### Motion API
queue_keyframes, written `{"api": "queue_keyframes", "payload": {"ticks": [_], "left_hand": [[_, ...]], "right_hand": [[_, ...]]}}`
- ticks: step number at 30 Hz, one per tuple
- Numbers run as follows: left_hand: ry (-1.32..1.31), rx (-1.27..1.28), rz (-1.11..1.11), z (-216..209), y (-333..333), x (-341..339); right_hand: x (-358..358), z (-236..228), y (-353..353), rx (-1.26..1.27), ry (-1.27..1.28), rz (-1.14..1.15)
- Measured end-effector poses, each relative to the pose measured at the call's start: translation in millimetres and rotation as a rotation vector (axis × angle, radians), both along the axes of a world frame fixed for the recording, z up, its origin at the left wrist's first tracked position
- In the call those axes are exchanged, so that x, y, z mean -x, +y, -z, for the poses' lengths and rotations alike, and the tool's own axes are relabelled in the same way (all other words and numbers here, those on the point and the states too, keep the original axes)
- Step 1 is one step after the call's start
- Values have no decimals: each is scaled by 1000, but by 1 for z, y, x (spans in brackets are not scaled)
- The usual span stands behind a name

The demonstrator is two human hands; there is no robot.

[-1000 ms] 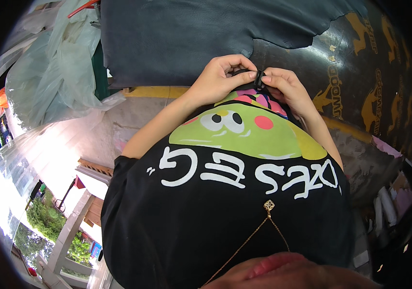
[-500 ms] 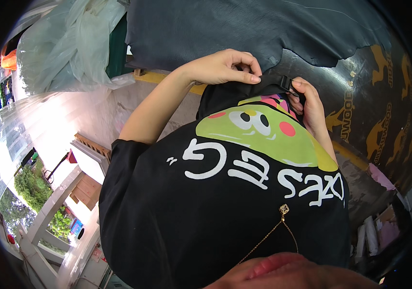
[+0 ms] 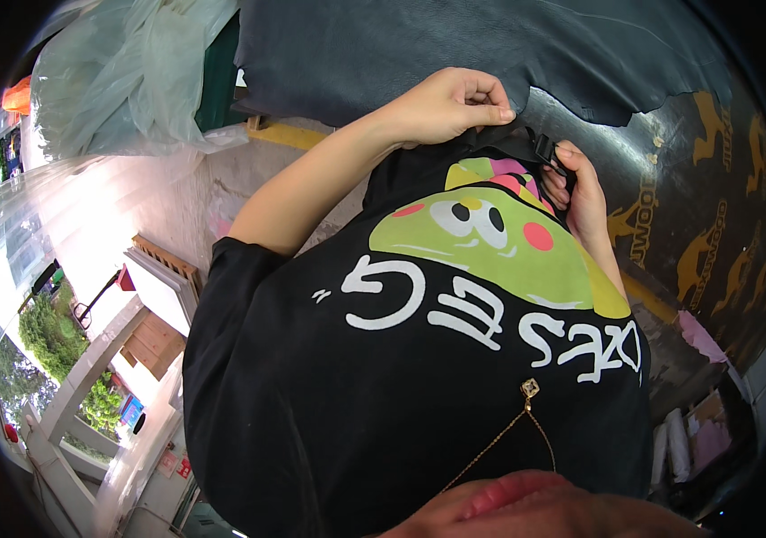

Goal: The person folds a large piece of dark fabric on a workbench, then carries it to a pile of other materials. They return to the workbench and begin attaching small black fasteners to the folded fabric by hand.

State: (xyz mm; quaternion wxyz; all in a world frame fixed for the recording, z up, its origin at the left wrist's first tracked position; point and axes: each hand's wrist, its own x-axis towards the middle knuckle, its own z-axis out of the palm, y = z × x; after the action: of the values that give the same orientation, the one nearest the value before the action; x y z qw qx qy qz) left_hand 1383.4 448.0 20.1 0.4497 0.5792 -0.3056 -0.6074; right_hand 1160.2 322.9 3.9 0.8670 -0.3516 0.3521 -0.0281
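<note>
Black buckle (image 3: 543, 149) is in the right hand (image 3: 584, 182); left hand (image 3: 454, 106) pinches something, can't tell what, or whether the buckle's clipped.

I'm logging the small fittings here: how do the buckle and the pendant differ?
The buckle is black; the pendant is gold. The buckle is at the right hand; no hand touches the pendant. The buckle sits on a strap, the pendant on a chain. Both look small.

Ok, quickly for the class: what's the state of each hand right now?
Left hand: closed in a pinch by the black strap; whether it grips it can't be told.
Right hand: closed on the black buckle.
</note>
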Motion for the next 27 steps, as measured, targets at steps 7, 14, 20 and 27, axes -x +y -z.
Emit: {"api": "queue_keyframes", "payload": {"ticks": [7,14,20,27], "left_hand": [[-82,59,-110,18,-22,11],[-129,67,-34,20,-37,20],[61,23,-66,16,-11,11],[63,13,66,14,13,1]], "right_hand": [[4,9,-4,-21,-54,18],[2,10,-4,-14,-65,0],[7,19,-3,-84,-119,38],[6,19,-5,-37,-138,-6]]}}
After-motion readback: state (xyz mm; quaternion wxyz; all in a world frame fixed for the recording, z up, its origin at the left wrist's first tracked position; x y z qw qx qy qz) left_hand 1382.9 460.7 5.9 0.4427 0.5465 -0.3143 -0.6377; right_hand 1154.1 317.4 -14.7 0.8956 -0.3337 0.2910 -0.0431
